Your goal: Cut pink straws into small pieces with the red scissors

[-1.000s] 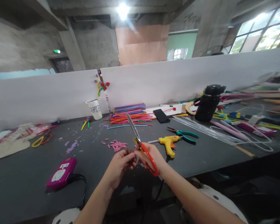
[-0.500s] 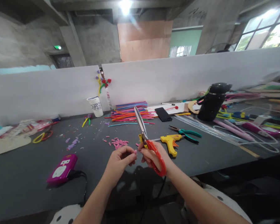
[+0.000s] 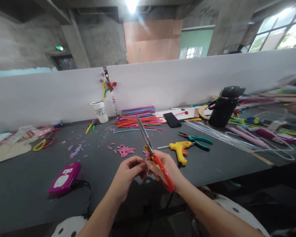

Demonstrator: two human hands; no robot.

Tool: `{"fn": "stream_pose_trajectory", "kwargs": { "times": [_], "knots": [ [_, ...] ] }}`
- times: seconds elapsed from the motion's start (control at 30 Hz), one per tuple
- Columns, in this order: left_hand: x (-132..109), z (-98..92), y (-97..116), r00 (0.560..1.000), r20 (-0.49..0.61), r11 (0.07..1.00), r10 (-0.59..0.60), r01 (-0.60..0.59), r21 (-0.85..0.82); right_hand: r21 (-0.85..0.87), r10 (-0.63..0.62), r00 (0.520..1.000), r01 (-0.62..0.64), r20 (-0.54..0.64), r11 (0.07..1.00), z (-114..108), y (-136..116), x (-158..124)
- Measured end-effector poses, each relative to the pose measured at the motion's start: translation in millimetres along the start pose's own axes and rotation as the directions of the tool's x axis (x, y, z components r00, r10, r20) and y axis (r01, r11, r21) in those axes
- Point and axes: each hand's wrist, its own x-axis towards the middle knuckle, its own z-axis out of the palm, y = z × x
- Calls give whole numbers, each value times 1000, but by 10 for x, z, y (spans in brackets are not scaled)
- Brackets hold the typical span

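Right hand is wrapped round the orange loops of the scissors, gripping them firmly. Blades are together and point up and far-left, over the near-centre of the table. Left hand sits just left of it, fingertips touching the right hand's fingers, thumb and fingers pinched shut (can't tell if anything is btwn them, too small and partly hidden). Both hands hover above the near edge of the table, not resting on it.

Just beyond the hands, on the table: a scatter of pink cut bits. Right of those, a yellow glue gun, w/ green-handled pliers just past it. Further back, centre: a pile of coloured sticks, w/ a black phone at its right end. White cup stands far-left of the pile, against the white partition. Black flask stands upright far right. Near left: a magenta device w/ a black cable plugged in. Purple scraps lie just beyond it.
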Motion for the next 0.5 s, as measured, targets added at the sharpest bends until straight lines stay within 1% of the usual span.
{"fn": "stream_pose_trajectory", "kwargs": {
  "times": [0.1,0.2,0.23,0.3,0.37,0.43,0.5],
  "knots": [
    [-11,-27,43,999,-47,999,5,-7,-50,-121,-46,999,46,9,992,-32,-3,-7],
    [-25,-103,122,991,-128,998,33,-39,-44,-355,-121,991,134,58,925,-89,-9,-51],
    [-31,-129,148,989,-143,998,48,-54,-39,-432,-117,990,140,79,891,-105,-12,-76],
    [-44,-167,187,985,-156,996,77,-84,-37,-562,-69,991,121,113,818,-120,-18,-137],
    [-55,-184,208,982,-159,993,99,-108,-47,-656,-20,991,101,129,748,-112,-23,-200],
    [-63,-187,214,980,-159,991,117,-127,-51,-707,3,991,92,132,701,-89,-27,-257],
    [-67,-187,213,979,-155,988,130,-141,-60,-727,6,990,98,139,679,-65,-30,-300]
  ]
}}
